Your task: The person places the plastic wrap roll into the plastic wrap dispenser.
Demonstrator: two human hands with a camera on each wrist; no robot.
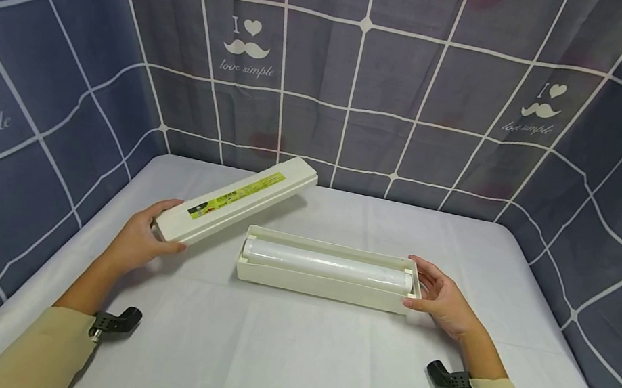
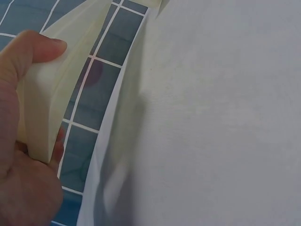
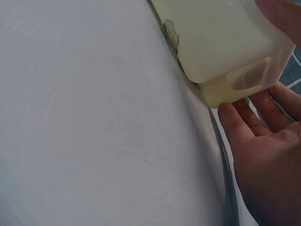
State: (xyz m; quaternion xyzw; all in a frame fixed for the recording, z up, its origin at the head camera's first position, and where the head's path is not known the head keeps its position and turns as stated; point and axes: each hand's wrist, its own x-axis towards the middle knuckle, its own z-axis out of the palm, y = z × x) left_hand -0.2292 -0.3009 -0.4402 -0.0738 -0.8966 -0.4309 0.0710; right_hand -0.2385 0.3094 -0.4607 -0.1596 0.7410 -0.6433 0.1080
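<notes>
In the head view my left hand (image 1: 139,241) holds a long white lid (image 1: 239,199) by its near left end, thumb on the front side and fingers behind. A green and yellow label runs along the lid's top, and the lid slants up to the right above the table. The left wrist view shows the thumb pressed on the lid (image 2: 66,61). A white cling film box (image 1: 320,287) lies uncovered, with a roll of cling film (image 1: 330,266) inside. My right hand (image 1: 447,303) grips the box's right end; the right wrist view shows fingertips against the end of the box (image 3: 211,42).
A white cloth covers the table (image 1: 295,363). Dark checked curtains (image 1: 321,58) stand along the back and both sides. Each wrist carries a black camera mount, such as the left mount (image 1: 117,319).
</notes>
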